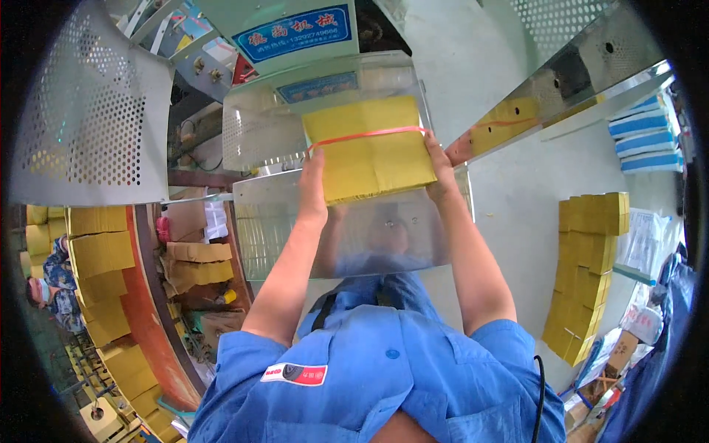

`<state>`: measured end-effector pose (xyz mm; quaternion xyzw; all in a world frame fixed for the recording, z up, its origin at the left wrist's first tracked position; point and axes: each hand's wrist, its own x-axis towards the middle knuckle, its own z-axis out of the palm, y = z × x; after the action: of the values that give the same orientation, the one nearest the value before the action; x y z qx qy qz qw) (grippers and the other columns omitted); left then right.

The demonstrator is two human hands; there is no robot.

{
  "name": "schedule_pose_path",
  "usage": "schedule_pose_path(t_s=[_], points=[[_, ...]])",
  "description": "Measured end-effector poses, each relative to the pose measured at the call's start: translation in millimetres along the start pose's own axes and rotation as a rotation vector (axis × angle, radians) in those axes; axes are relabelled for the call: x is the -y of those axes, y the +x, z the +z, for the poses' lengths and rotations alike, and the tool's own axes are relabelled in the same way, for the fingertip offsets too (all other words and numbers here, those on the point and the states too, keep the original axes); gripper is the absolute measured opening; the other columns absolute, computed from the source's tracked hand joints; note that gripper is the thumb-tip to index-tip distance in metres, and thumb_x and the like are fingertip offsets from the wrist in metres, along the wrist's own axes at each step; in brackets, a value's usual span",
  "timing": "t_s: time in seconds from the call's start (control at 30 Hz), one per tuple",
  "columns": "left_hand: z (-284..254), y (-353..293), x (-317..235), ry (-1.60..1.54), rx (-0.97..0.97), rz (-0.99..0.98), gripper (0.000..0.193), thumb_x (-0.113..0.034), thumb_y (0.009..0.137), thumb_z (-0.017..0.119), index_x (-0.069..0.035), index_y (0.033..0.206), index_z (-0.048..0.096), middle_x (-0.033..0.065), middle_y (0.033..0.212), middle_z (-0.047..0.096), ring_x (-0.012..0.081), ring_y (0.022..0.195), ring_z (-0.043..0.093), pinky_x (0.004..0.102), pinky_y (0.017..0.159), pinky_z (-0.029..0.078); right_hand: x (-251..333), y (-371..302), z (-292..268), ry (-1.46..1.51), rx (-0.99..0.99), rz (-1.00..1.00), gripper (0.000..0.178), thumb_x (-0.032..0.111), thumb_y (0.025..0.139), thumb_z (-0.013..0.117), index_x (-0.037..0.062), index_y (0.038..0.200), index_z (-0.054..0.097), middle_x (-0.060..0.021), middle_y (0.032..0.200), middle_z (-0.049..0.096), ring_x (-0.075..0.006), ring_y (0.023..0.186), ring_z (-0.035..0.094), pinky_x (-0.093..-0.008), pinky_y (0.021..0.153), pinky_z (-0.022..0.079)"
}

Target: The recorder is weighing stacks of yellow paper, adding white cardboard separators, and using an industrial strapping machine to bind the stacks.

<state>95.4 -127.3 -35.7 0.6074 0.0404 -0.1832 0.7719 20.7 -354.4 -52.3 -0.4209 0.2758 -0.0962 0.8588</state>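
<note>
Evidently, your left hand [313, 184] and right hand [441, 173] clasp the yellow stack [378, 162] from both sides over the shiny metal plate [284, 225], probably because this helps the pink band [369, 134] keep layers together

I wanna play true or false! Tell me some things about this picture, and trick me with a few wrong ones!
1. The left hand and right hand hold the yellow stack by its sides. True.
2. The person wears a green top. False: the shirt is blue.
3. A pinkish-red band goes across the yellow stack. True.
4. Nothing else yellow can be seen. False: there is also a yellow pile on the right.
5. A metal sheet full of little holes is at the upper left. True.
</note>
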Motion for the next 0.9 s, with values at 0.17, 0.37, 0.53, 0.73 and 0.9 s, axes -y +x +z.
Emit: schedule_pose_path(t_s=[0.17,0.37,0.53,0.73,0.9], points=[[-7.9,0.1,5.6,-0.074,0.066,-0.019,0.062,-0.046,0.098,0.052,-0.005,0.143,0.043,0.0068,0.143,0.047,0.0176,0.13,0.044,0.0334,0.108,0.034,-33.4,25.4,-18.4,-0.006,-0.032,-0.07,0.052,0.046,0.097,0.054,0.0034,0.127,0.055,-0.0084,0.123,0.059,-0.0165,0.112,0.056,-0.0317,0.095,0.046],[8.6,-5.1,-14.8,-0.035,0.137,-0.041,0.06,-0.047,0.1,0.046,-0.006,0.144,0.041,0.0055,0.144,0.046,0.018,0.132,0.043,0.0332,0.109,0.033,-50.9,35.6,-34.3,-0.058,-0.114,-0.245,0.055,0.047,0.096,0.055,0.004,0.13,0.053,-0.0073,0.124,0.058,-0.0174,0.114,0.056,-0.0307,0.097,0.045],[-8.8,-8.7,-8.4,-0.088,0.085,-0.019,0.061,-0.049,0.101,0.043,-0.005,0.144,0.04,0.0057,0.143,0.047,0.0182,0.132,0.042,0.034,0.109,0.034,-34.7,20.2,-24.7,-0.095,0.216,-0.139,0.066,0.041,0.101,0.047,0.0042,0.151,0.026,-0.0097,0.148,0.041,-0.0187,0.137,0.036,-0.0303,0.111,0.03],[-46.9,-47.9,0.4,0.145,-0.151,0.005,0.053,-0.043,0.102,0.044,-0.005,0.139,0.046,0.0056,0.136,0.052,0.0166,0.123,0.049,0.0321,0.102,0.039,-29.1,-24.9,-9.7,-0.562,-0.093,-0.254,0.033,0.03,0.099,0.053,0.0089,0.121,0.065,-0.0134,0.101,0.069,-0.0139,0.093,0.063,-0.03,0.086,0.048],[-51.8,-51.6,-8.7,0.285,-0.152,0.273,0.03,-0.024,0.099,0.056,-0.002,0.119,0.056,0.006,0.116,0.06,0.0154,0.107,0.055,0.0303,0.096,0.044,-10.5,-55.9,-0.3,-0.637,-0.269,-0.303,0.016,0.012,0.095,0.056,0.0006,0.1,0.067,0.0015,0.087,0.063,-0.005,0.084,0.053,-0.0223,0.076,0.044]])
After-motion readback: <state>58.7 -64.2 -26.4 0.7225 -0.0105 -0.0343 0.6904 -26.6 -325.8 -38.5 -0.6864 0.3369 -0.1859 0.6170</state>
